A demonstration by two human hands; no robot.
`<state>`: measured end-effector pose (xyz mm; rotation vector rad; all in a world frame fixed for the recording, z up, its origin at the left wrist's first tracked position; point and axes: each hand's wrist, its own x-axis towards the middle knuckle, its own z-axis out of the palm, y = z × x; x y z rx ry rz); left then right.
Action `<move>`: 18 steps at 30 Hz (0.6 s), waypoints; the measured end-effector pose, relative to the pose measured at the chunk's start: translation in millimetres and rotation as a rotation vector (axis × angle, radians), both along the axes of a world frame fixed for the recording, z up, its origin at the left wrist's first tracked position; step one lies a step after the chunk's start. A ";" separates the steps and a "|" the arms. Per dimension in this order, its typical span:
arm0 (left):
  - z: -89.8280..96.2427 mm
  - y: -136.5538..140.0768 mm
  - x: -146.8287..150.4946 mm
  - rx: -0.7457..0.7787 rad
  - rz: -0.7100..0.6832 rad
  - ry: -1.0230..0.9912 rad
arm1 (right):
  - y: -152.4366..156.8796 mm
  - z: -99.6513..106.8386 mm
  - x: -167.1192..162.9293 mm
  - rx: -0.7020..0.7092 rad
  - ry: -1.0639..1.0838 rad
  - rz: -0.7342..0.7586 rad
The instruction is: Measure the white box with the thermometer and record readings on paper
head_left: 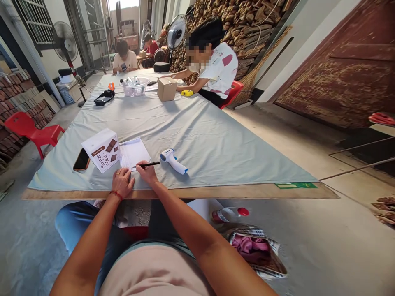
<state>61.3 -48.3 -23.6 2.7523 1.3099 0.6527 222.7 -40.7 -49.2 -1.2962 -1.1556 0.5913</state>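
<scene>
Both forearms reach up from the bottom of the frame to the near edge of the long cloth-covered tabletop [191, 123]. At lower centre-left the left hand [122, 182] lies flat, released, at the foot of the white paper sheet [133, 153], beside a white box [101, 149] and a phone [82, 159]. Just right, the right hand [147, 172] has its grip clenched on a black pen [148, 165] touching the sheet, near a white-and-blue thermometer gun [173, 160].

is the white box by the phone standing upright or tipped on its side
Tipped: the white box lies on the cloth with its printed lettering running sideways, beside the phone and the paper.
</scene>
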 end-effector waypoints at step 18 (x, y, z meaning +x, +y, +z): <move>-2.1 -1.7 1.5 -0.024 0.003 -0.041 | -3.1 -7.9 2.1 -0.062 -0.130 0.002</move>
